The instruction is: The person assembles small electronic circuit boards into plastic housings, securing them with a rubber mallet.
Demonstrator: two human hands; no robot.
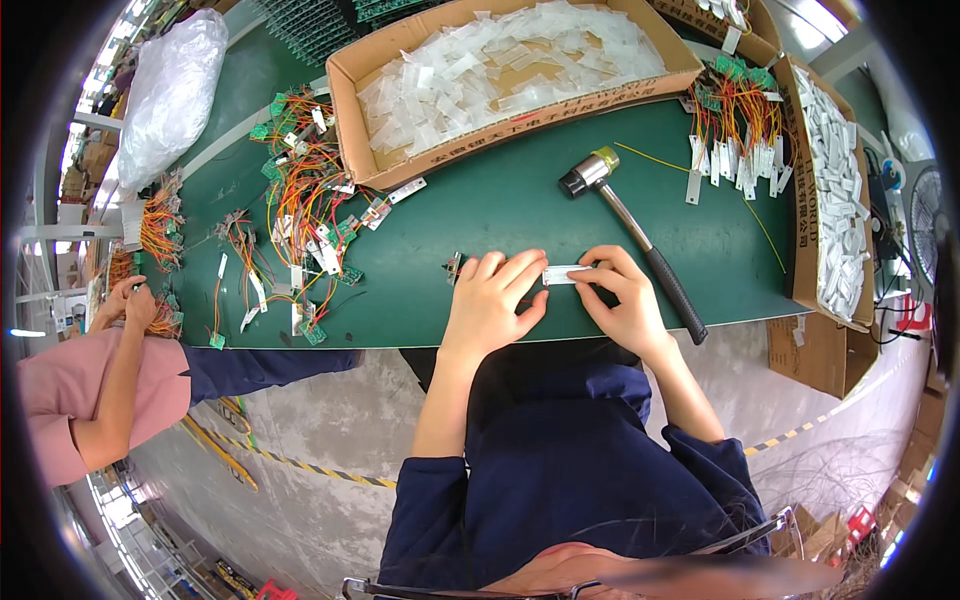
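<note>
A small pale flat strip [562, 274] spans the gap between my two hands, just above the green tabletop near its front edge. My right hand [625, 300] pinches its right end between thumb and fingers. Over its left end lie the bent fingers of my left hand [492, 302], thumb a little below them; they cover whatever is beneath. A small dark and metallic piece [454, 267] pokes out left of my left hand, and the rest of it is hidden. A hammer [632, 228] with a black grip rests on the table beyond my right hand.
A carton [520, 112] of clear plastic pieces stands at the back. Wired green boards [305, 215] are heaped to the left, with more wired boards [735, 120] at the back right. A box [800, 200] of white strips borders the right. A co-worker's hands [130, 303] are at far left.
</note>
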